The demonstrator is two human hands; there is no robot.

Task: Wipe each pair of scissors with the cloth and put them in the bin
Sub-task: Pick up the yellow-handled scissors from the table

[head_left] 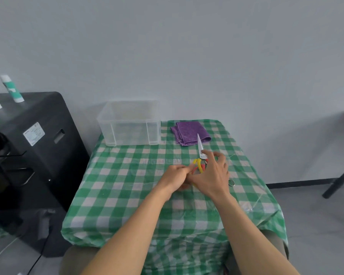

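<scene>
The pick-up step seems in hand: yellow-handled scissors (199, 147) on the bench (127, 187) are gripped at the handles by curled fingers of the left hand (176, 174). The right hand (213, 175) is spread over the pivot; whether its fingers grip cannot be told. Next, the purple cloth (190, 132) beside the clear bin (130, 126) should be fetched.
</scene>
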